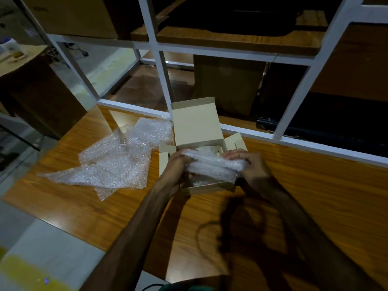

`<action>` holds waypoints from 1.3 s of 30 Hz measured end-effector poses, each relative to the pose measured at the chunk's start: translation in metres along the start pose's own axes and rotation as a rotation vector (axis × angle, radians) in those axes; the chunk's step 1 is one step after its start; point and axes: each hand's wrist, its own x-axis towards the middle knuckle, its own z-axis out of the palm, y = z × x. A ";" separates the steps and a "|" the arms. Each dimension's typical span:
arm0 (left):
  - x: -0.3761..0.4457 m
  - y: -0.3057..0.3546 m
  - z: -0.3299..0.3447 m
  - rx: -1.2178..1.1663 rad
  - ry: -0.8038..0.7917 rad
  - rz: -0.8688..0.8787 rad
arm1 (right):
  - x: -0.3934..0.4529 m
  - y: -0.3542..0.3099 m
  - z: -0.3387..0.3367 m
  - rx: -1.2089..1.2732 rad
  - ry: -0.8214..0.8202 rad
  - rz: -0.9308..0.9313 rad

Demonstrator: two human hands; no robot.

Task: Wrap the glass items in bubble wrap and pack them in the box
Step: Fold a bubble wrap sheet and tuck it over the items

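Observation:
A small cardboard box [197, 124] stands open on the wooden table, its lid raised at the back and side flaps spread. Over its opening I hold a bundle wrapped in bubble wrap [214, 164]; what is inside the wrap is hidden. My left hand [177, 164] grips the bundle's left end. At the right end, my right hand [252, 164] curls its fingers around the wrap. More wrapped material shows inside the box beneath the bundle.
Loose sheets of bubble wrap [117, 160] lie spread on the wooden table [315, 196] left of the box. A white-framed glass partition [159, 66] runs along the table's far edge. The table's left edge drops to the floor.

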 end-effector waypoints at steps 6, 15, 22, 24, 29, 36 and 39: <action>0.013 0.001 -0.001 -0.280 0.097 -0.117 | -0.015 0.012 0.008 -0.344 -0.101 -0.039; 0.034 -0.002 0.017 0.112 0.021 -0.070 | -0.016 0.017 0.024 -0.381 0.202 -0.019; 0.095 0.017 0.033 0.978 -0.011 0.414 | 0.005 0.003 0.025 -0.714 0.354 -0.011; 0.106 0.018 0.030 1.177 0.019 0.499 | 0.007 0.006 0.031 -0.826 0.385 -0.050; 0.110 0.008 0.015 1.299 0.037 0.729 | 0.008 0.014 0.044 -0.940 0.411 -0.182; 0.114 0.003 0.012 1.540 -0.238 0.807 | 0.027 0.024 0.048 -1.005 0.199 -0.081; 0.118 0.008 0.017 1.648 -0.259 0.845 | 0.019 0.040 0.050 -0.965 0.132 -0.122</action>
